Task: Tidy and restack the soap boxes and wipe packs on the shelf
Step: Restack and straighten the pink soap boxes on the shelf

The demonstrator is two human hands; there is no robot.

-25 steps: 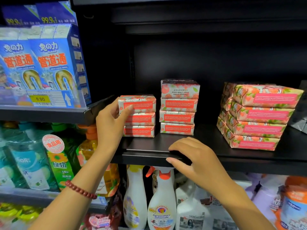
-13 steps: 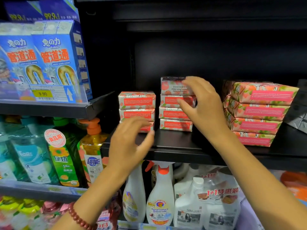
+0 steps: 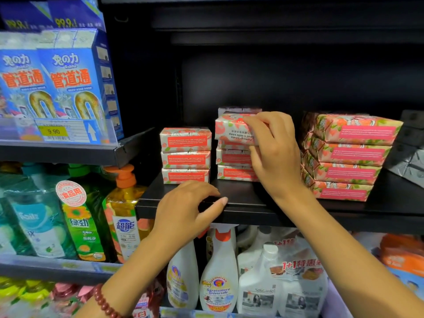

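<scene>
Grips the top box (image 3: pixel 231 130) of the middle stack (image 3: pixel 234 166) with the right hand (image 3: pixel 273 154), fingers (image 3: pixel 259 121) curled over its right end and thumb tucked under its lower edge. Holds that box tilted out of line with the three below, print upside down, left edge just past theirs toward 9 o'clock. Shows a sliver of another box (image 3: pixel 238 110) just behind it at 12 o'clock. Rests the left hand (image 3: pixel 185 210) at 6 o'clock of the stacks on the front lip of the shelf (image 3: pixel 298 210), with fingers bent on top and thumb laid along the lip's face, clasping the edge and nothing else. Wears a bead bracelet (image 3: pixel 103 301) on that wrist. Places the left stack (image 3: pixel 185 154), three boxes squared up, at 9 o'clock of the middle one, apart by a narrow dark gap. Places four larger packs (image 3: pixel 346 157) at 3 o'clock, piled unevenly with the upper ones jutting farther right, left ends near the back of the right hand. Puts grey packs (image 3: pixel 410 157) just beyond them at the frame's right edge. Leaves a bare strip of shelf between the stacks' fronts and the lip, and tall dark room above every stack. Crowds 9 o'clock with blue boxes (image 3: pixel 68 83) on a neighbouring shelf, and 6 o'clock below the lip with bottles (image 3: pixel 218 271).
</scene>
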